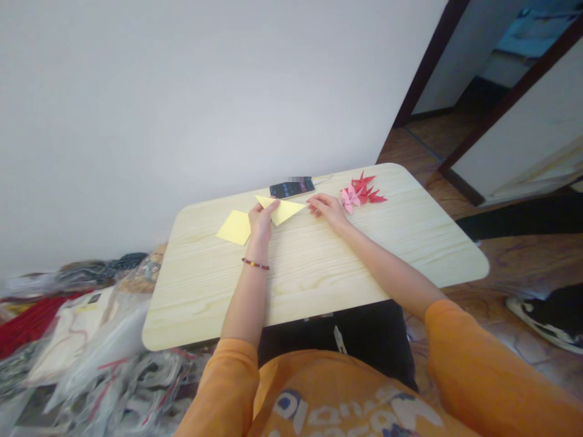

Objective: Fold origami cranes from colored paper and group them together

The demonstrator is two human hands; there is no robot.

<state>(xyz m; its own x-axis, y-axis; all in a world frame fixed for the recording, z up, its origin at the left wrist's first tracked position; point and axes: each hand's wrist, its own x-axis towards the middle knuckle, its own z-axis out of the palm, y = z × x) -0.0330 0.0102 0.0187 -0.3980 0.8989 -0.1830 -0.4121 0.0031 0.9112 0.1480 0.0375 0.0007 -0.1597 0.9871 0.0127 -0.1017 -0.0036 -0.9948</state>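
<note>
Left hand (260, 221): partly open, fingers across a folded yellow paper triangle (285, 210); grip not determinable. Right hand (325, 209): open, empty, flat on the pale wood table (410, 243), just right of the triangle's tip. Yellow paper square (234, 227): just left of left hand. Black smartphone (291, 189): ahead of both hands. Red and pink origami cranes (359, 193): ahead of right hand.

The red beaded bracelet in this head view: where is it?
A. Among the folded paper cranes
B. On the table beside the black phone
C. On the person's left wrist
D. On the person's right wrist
C. The red beaded bracelet circles the wrist behind the left hand, whose fingers lie on the yellow paper triangle.
</note>
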